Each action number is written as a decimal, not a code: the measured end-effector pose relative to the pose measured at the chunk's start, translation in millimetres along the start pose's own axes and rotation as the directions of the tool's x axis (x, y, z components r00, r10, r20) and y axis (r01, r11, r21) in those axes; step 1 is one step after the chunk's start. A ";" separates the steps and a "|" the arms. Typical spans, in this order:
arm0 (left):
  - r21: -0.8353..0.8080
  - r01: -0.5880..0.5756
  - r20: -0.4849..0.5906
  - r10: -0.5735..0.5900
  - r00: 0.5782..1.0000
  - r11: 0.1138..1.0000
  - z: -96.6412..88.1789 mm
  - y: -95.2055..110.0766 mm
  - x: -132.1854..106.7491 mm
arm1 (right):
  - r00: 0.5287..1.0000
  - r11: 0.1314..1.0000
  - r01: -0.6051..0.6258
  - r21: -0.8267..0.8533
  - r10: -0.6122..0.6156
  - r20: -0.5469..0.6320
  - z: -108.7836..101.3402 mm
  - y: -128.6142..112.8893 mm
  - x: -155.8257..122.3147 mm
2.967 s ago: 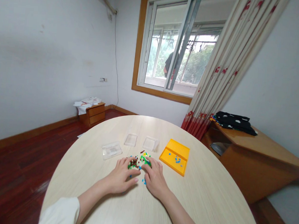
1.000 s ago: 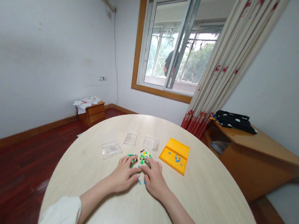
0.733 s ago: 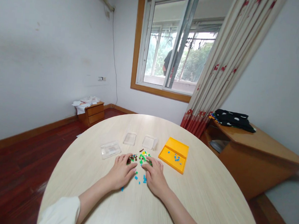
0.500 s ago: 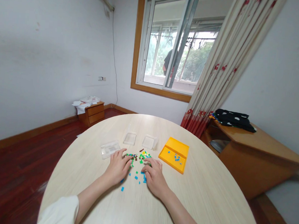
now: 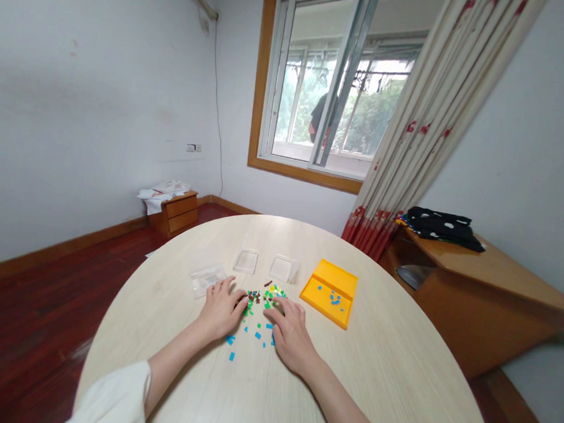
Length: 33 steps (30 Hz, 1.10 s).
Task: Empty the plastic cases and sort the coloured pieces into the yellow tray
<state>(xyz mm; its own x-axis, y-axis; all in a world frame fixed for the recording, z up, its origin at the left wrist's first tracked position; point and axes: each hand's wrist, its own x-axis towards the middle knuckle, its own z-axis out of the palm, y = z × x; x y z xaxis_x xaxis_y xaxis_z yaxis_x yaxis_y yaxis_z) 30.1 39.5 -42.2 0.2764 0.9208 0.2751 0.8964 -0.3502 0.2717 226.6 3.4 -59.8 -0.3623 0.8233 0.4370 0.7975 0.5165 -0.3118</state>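
A scatter of tiny coloured pieces [image 5: 262, 300], green, blue, brown and yellow, lies on the round pale wooden table [image 5: 386, 373]. My left hand [image 5: 221, 309] rests palm down at the left of the scatter, fingers spread flat, its fingertips close to a clear plastic lid [image 5: 203, 277]. Palm down at the right of the scatter lies my right hand [image 5: 290, 331], fingers stretched over the pieces. A few blue pieces [image 5: 230, 348] show loose between and below my hands. Neither hand holds anything.
A yellow tray [image 5: 329, 293] with a few blue pieces sits right of the scatter. Two clear square boxes [image 5: 246, 261] [image 5: 283, 269] stand behind it. A wooden desk [image 5: 489, 290] with dark cloth is at the right; a person stands outside the window [image 5: 319, 119].
My hands have slid apart, the left one going left toward the clear lid. Blue pieces that lay under them now show on the table.
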 end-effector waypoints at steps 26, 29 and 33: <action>0.254 0.072 0.046 -0.087 0.995 0.964 -24.8 -3.0 -9.8 | 1.000 1.000 0.006 -0.016 -0.006 0.001 0.4 0.6 -1.3; 0.271 0.062 0.092 -0.091 0.992 0.960 -31.7 3.1 -14.6 | 1.000 1.000 0.002 -0.017 -0.002 -0.002 0.4 0.0 -1.5; 0.127 -0.048 0.216 0.019 0.976 0.991 -41.5 12.8 -21.6 | 1.000 1.000 -0.003 -0.013 0.003 0.008 0.2 0.2 -1.9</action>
<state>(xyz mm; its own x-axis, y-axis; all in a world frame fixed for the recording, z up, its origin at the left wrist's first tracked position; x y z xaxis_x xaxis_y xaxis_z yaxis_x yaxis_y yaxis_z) 21.2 8.0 -6.4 0.3620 0.9292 0.0744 0.9190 -0.3691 0.1387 227.4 1.9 -60.8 -0.3634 0.8266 0.4296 0.8047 0.5109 -0.3024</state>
